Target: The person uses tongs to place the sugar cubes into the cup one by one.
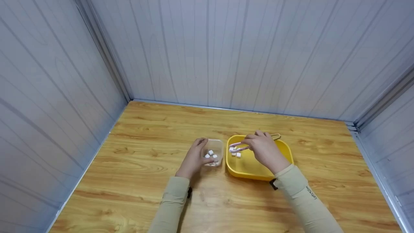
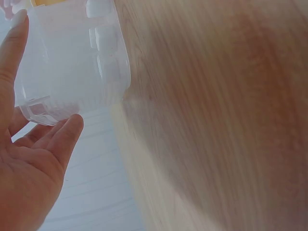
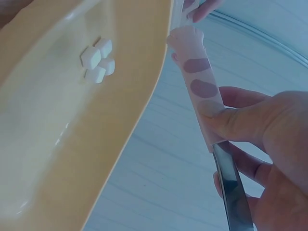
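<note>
My left hand point(image 1: 193, 158) grips a small clear plastic container point(image 1: 219, 146) by its side, with the thumb and fingers spread across it. Several white cubes point(image 1: 211, 152) lie inside the container. Over the yellow tray point(image 1: 287, 149), my right hand point(image 1: 266, 150) pinches a pair of metal tongs point(image 3: 230, 180) with pink, paw-like tips point(image 3: 187, 43). In the head view the tips point left near the tray's left side, above white cubes point(image 3: 97, 60) on the tray floor. I cannot tell whether a cube sits between the tips.
The container and the tray stand side by side on a wood-grain table point(image 1: 152, 136). Pale panelled walls point(image 1: 207, 55) rise behind the table and on both sides. The bent metal end point(image 1: 276, 136) of the tongs sticks out beyond my right hand.
</note>
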`<action>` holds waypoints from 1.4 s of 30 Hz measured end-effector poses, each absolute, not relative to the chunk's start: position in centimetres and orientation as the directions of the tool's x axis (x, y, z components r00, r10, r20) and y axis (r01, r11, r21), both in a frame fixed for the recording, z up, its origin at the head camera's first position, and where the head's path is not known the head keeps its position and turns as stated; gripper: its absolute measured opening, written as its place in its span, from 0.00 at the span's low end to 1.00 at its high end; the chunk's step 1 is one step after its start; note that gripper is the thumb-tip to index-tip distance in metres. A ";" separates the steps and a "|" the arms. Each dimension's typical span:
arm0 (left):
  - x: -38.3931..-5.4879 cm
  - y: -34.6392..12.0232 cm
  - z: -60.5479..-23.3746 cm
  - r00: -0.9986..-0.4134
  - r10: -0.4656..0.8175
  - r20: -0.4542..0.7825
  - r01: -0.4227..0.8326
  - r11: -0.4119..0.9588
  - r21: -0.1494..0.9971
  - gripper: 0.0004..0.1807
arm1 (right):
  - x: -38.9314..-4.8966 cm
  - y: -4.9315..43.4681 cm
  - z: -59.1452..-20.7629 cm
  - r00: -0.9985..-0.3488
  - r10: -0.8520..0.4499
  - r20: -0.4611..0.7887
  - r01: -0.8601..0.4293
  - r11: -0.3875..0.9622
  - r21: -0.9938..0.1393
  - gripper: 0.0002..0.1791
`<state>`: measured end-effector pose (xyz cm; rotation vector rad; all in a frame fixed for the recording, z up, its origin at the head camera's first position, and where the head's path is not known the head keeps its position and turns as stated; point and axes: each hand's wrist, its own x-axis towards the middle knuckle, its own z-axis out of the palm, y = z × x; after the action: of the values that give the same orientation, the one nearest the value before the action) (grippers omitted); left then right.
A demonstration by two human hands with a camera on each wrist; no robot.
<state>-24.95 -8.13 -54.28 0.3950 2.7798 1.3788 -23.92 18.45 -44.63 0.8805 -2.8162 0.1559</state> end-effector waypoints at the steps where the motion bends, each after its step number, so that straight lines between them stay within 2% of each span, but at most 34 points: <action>1: -24.9 -8.1 -54.3 -0.968 0.229 0.101 0.219 0.578 0.786 0.49 | -23.9 18.3 -44.6 -0.807 -0.554 0.207 -0.573 0.819 -0.042 0.21; 19: -24.8 -8.0 -54.3 -0.970 0.224 0.096 0.208 0.559 0.803 0.49 | -23.7 15.5 -45.1 -0.776 -0.579 0.248 -0.596 0.803 0.008 0.19; 42: -24.6 -7.9 -54.1 -0.970 0.218 0.106 0.215 0.575 0.790 0.48 | -23.4 15.0 -46.5 -0.757 -0.598 0.264 -0.621 0.784 -0.004 0.19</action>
<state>-24.64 -7.93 -54.12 0.3832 2.7850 1.3958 -23.41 14.95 -46.48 0.9482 -2.7271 0.1336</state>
